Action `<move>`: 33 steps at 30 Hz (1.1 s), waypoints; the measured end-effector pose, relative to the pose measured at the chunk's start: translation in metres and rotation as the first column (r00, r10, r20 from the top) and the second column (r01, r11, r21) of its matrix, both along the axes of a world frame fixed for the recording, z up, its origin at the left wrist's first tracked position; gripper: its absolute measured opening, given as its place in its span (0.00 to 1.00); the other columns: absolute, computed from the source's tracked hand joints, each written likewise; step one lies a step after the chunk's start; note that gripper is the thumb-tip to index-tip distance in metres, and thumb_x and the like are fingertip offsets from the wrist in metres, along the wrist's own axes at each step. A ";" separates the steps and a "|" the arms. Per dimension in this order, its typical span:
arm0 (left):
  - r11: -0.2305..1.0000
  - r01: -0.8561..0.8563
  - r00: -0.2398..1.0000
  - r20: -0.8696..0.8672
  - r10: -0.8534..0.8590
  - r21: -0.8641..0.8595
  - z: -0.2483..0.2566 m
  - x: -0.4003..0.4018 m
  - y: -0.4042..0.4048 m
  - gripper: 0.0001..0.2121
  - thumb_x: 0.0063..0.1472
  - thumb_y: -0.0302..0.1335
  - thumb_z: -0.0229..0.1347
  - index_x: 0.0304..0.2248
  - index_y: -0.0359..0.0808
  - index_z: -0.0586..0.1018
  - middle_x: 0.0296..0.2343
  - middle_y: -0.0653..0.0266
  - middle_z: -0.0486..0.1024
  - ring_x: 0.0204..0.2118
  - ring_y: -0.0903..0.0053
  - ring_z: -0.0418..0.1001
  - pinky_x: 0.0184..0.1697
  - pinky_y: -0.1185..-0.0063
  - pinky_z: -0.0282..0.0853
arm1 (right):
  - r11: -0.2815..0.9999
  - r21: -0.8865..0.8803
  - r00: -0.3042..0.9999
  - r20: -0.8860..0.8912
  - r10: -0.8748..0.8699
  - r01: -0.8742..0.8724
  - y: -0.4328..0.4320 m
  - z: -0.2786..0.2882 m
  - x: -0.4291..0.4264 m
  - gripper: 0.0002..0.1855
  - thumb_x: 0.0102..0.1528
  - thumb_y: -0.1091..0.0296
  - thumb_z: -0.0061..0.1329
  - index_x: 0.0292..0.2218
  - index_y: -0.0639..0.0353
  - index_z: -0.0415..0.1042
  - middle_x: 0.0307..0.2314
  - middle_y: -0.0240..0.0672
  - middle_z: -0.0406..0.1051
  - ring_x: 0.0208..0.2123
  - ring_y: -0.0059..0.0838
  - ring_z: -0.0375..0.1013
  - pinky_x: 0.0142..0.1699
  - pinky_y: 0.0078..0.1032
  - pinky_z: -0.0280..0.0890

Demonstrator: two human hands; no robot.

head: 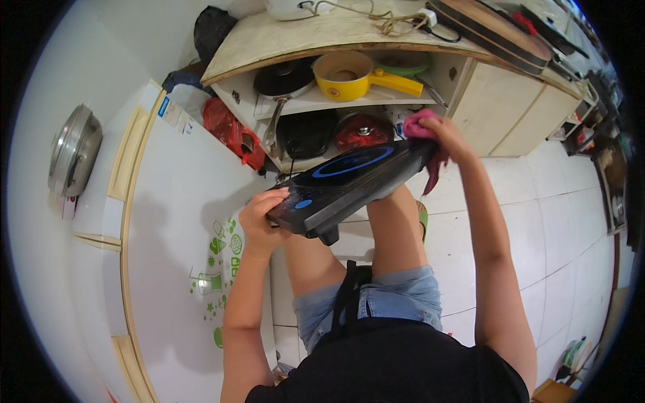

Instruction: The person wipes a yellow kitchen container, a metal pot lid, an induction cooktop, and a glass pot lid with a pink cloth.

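Observation:
A black induction cooktop (347, 174) with a blue ring on its glass is held tilted above my knees. My left hand (263, 219) grips its near left end, thumb side over the control panel. At the far right end, my right hand (446, 133) holds a pink cloth (422, 125) bunched against the cooktop's edge. Part of the cloth hangs down beside that end. Behind the cooktop, the lower shelf of the open cabinet (315, 108) is partly hidden.
A yellow pot (347, 80) and a lidded frying pan (283, 80) stand on the upper shelf. Below is a red lidded pan (364, 132). To the left rises a white refrigerator (171, 226). A red plastic bag (227, 123) sits beside the cabinet. White tile floor (509, 221) extends right.

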State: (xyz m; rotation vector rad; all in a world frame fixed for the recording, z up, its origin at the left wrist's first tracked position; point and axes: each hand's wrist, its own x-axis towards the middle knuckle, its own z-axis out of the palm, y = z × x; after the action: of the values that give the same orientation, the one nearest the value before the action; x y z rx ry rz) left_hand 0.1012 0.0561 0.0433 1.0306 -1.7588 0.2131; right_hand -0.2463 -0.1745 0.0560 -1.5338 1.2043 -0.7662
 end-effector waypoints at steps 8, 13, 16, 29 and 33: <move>0.982 -0.049 0.890 -0.438 0.125 0.181 0.012 -0.050 0.034 0.26 0.43 0.30 0.68 0.39 0.31 0.69 0.33 0.55 0.75 0.36 0.70 0.75 0.42 0.75 0.70 | 0.988 -0.023 0.963 -0.227 0.142 -0.151 0.014 0.111 -0.021 0.24 0.52 0.48 0.47 0.35 0.63 0.75 0.24 0.31 0.71 0.24 0.19 0.67 0.29 0.19 0.62; 0.932 0.020 0.764 -0.607 0.219 0.362 -0.017 -0.055 0.046 0.40 0.37 0.30 0.72 0.48 0.28 0.62 0.42 0.54 0.70 0.42 0.72 0.71 0.47 0.75 0.67 | 0.948 -0.113 0.894 -0.383 0.233 -0.296 0.005 0.083 -0.008 0.27 0.52 0.45 0.46 0.36 0.65 0.75 0.27 0.37 0.74 0.29 0.25 0.70 0.39 0.25 0.63; 0.965 -0.064 0.741 -0.636 0.217 0.255 -0.015 -0.050 0.043 0.45 0.38 0.31 0.72 0.52 0.31 0.56 0.45 0.53 0.65 0.45 0.71 0.67 0.49 0.75 0.65 | 0.986 -0.049 0.899 -0.420 0.127 -0.162 0.003 0.083 0.013 0.26 0.53 0.46 0.45 0.37 0.64 0.76 0.28 0.37 0.75 0.31 0.26 0.70 0.41 0.25 0.63; 0.937 -0.306 0.946 -0.060 0.320 0.171 0.048 -0.022 0.036 0.42 0.36 0.33 0.72 0.49 0.37 0.59 0.41 0.55 0.64 0.43 0.68 0.67 0.46 0.74 0.65 | 0.738 -0.650 0.878 -0.234 -0.418 0.178 0.038 0.061 0.077 0.20 0.44 0.50 0.47 0.34 0.55 0.75 0.30 0.42 0.73 0.36 0.47 0.72 0.42 0.37 0.65; 0.937 -0.290 0.951 -0.049 0.304 0.198 0.053 -0.027 0.034 0.39 0.35 0.32 0.72 0.46 0.36 0.61 0.38 0.55 0.65 0.38 0.67 0.67 0.42 0.75 0.65 | 0.207 -0.953 0.947 0.161 -0.277 0.222 0.105 0.081 0.097 0.11 0.34 0.70 0.51 0.26 0.58 0.72 0.28 0.35 0.70 0.34 0.40 0.67 0.42 0.32 0.61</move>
State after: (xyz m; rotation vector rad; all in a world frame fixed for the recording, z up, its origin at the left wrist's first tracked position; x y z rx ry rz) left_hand 0.0740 0.0898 0.0964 1.4257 -1.5672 0.1936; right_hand -0.1488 -0.0694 0.1373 -2.3653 1.0026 -2.0103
